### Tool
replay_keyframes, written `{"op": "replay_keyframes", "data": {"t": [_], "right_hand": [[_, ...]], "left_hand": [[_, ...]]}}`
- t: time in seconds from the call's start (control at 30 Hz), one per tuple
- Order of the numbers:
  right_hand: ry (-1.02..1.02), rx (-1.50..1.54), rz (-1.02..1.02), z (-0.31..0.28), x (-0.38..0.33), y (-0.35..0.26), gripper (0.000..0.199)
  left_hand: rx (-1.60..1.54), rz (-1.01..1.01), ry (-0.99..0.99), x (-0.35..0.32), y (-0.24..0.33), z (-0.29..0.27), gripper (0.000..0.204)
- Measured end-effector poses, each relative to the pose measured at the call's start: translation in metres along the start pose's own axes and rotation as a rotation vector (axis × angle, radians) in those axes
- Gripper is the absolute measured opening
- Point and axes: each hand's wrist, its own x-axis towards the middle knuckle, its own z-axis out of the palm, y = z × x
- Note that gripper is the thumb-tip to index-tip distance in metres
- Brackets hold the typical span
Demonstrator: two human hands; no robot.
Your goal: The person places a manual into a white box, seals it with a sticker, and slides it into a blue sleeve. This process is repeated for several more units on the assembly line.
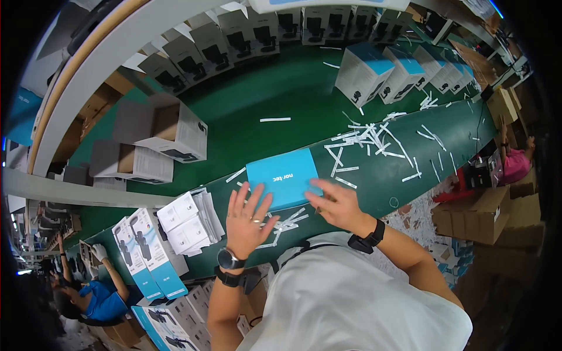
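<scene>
While a co-worker in a blue top (96, 301) bends over at the far left, about eight o'clock from the centre, flat white-and-blue cartons (143, 257) lie on the green surface (257, 93) beside a stack of white leaflets (187, 222). Open white boxes (161, 128) stand at about ten o'clock. Next comes the left hand (249, 216), wearing a wristwatch, its fingers (246, 193) spread flat and open, the tips touching the near edge of a closed blue box (281, 178) that lies flat near the middle of the surface. The right hand (339, 205) rests at the box's near right corner, fingers (316, 186) loosely extended against its edge, gripping nothing that I can make out. White paper strips (369, 137) lie scattered at two o'clock, and upright white-and-blue boxes (366, 70) stand at one o'clock. Brown cardboard cartons (480, 213) sit at the far right.
</scene>
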Motion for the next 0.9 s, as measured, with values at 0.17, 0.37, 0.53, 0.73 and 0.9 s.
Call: {"op": "replay_keyframes", "data": {"t": [0.17, 0.37, 0.53, 0.73, 0.9], "right_hand": [[-0.006, 0.099, -0.049, 0.005, -0.024, 0.008, 0.05], [0.023, 0.189, -0.07, 0.009, -0.007, 0.033, 0.046], [-0.182, 0.296, 0.198, -0.009, 0.042, 0.053, 0.094], [-0.24, 0.493, 0.232, 0.017, 0.038, 0.069, 0.097], [-0.217, 0.63, 0.255, 0.006, 0.061, 0.102, 0.09]], "left_hand": [[0.184, -0.143, -0.224, 0.02, 0.067, 0.03, 0.076], [0.203, -0.083, -0.142, 0.02, 0.042, 0.048, 0.067], [0.028, 0.052, -0.162, 0.055, 0.014, 0.019, 0.072], [0.028, -0.125, -0.272, 0.081, -0.011, 0.001, 0.109], [0.021, 0.017, -0.368, 0.113, -0.034, -0.003, 0.1]]}}
